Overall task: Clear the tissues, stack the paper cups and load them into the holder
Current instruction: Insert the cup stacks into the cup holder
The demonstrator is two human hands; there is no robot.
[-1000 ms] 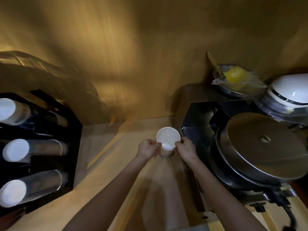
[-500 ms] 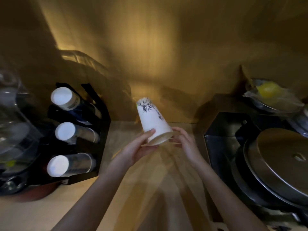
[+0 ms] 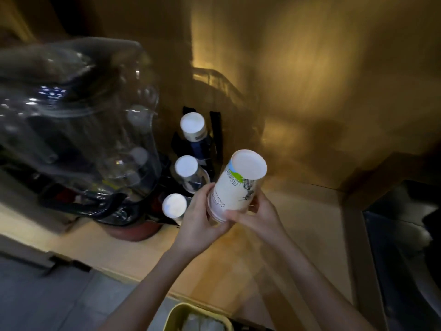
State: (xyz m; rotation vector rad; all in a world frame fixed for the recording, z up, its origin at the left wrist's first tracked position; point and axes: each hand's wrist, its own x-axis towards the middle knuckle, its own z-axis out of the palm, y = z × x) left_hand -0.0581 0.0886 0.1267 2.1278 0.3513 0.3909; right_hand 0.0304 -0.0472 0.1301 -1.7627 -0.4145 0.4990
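A stack of white printed paper cups (image 3: 236,185) is held upside down, its white bottom facing up and away. My left hand (image 3: 200,218) wraps the rim end from the left and my right hand (image 3: 253,216) grips it from the right. Just left of the stack stands the black cup holder (image 3: 214,132) with three rows of cups, white bottoms showing: top (image 3: 192,124), middle (image 3: 186,166) and bottom (image 3: 174,205). I see no tissues.
A large clear plastic container (image 3: 78,120) on a dark base sits left of the holder on the wooden counter (image 3: 298,223). A dark appliance (image 3: 405,247) is at the right edge. A yellow-rimmed bin (image 3: 198,316) with a liner stands below the counter's front edge.
The view has swung left. Both hands have carried the inverted cups left and closer to the holder, and the right hand now grips the stack instead of just touching it.
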